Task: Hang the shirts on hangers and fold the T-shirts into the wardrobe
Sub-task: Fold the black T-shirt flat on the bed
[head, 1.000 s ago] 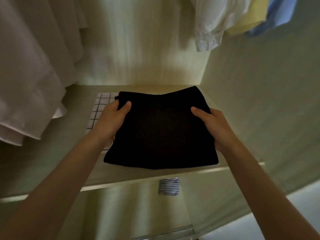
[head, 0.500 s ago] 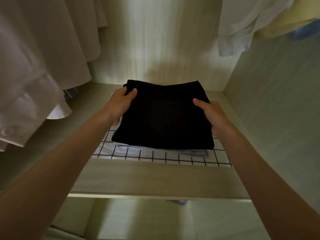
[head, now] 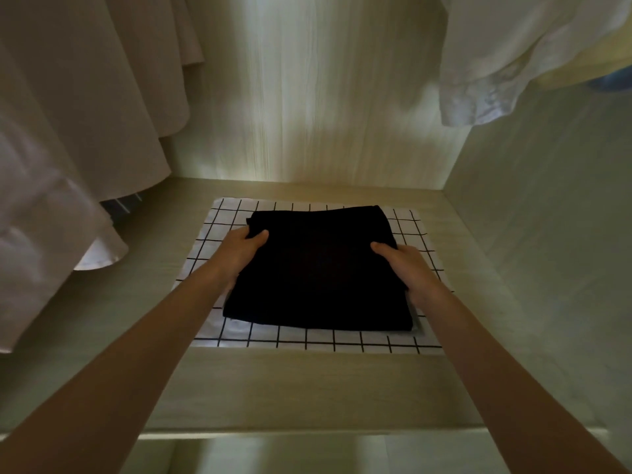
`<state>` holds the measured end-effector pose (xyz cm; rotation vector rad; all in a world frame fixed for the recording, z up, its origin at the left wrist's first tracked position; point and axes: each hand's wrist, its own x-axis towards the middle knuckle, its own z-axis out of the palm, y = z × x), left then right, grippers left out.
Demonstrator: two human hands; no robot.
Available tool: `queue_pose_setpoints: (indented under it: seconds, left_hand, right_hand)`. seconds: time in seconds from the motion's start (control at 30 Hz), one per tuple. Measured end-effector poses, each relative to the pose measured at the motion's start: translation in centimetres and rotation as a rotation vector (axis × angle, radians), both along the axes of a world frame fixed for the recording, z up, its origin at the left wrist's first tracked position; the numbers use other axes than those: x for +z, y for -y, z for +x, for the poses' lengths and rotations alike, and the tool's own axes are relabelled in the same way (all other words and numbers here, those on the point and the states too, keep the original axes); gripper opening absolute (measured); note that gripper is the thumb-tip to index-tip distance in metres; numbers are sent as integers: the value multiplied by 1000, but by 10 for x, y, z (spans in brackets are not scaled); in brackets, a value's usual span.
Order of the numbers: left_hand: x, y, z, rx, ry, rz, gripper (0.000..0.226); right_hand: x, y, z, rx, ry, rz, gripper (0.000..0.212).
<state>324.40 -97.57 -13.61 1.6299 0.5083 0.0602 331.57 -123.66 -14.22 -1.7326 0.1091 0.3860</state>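
A folded black T-shirt (head: 318, 271) lies on a folded white garment with a black grid pattern (head: 342, 342), on the wooden wardrobe shelf (head: 307, 388). My left hand (head: 239, 251) grips the T-shirt's left edge, thumb on top and fingers underneath. My right hand (head: 407, 265) grips its right edge the same way. The T-shirt sits low on the checked garment; I cannot tell whether it is fully resting. A thin pale layer shows under its front right corner (head: 419, 328).
Pale shirts (head: 68, 131) hang at the left, their hems near the shelf. A white shirt (head: 506, 56) hangs at the upper right, with yellow (head: 578, 73) and blue (head: 612, 80) cloth behind it. The wardrobe's side wall (head: 547, 234) stands close on the right.
Both hands carried the black T-shirt deeper into the wardrobe and lowered it onto the checked garment. The camera came closer, so more of the checked cloth shows around it.
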Motion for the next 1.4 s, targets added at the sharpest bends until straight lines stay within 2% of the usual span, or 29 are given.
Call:
queue_pose_setpoints:
  seconds: [0.2,0.37,0.57,0.67,0.77,0.83,0.9,0.97,1.03,1.13,1.2,1.23,1.3,1.33,1.4]
  left_hand:
    - [17,-11,18,-22,-177,-245,35]
    - [20,-13,27,-59,-215,-295,30]
    - [24,-18,33,-90,-15,-327,26]
    - [14,-18,34,-61,6,-281,28]
    - [2,-22,33,-49,53,-291,48]
    - [-1,-26,33,-46,179,-325,69]
    - [2,-27,32,2,297,-329,79]
    - [6,-24,33,81,369,-200,79]
    - [12,-16,34,99,431,96,72]
    - [14,11,43,-117,525,520,60]
    - [4,30,57,-307,520,755,50]
    - [-4,37,64,-389,467,895,46]
    - [-25,41,78,-501,244,1161,46]
    - [-34,38,83,-515,112,1232,49]
    - [-43,30,89,-467,-44,1240,55]
  right_hand:
    - [14,-8,14,-45,-53,26,43]
    - [14,-12,20,8,-97,72,39]
    - [17,-11,30,59,5,124,32]
    - [12,-12,31,22,5,67,31]
    - [2,-13,32,-46,44,-1,31]
    - [1,-14,32,-103,98,-15,33]
    - [4,-16,32,-191,183,-29,34]
    - [9,-18,32,-265,322,-117,37]
    - [14,-22,31,-257,509,-231,36]
    - [21,-45,32,-79,847,-405,33]
    - [14,-66,39,138,997,-599,36]
    - [7,-74,43,255,988,-753,40]
    - [-13,-81,50,428,830,-1082,48]
    - [-22,-79,53,457,750,-1188,52]
    - [-30,-73,56,402,670,-1265,60]
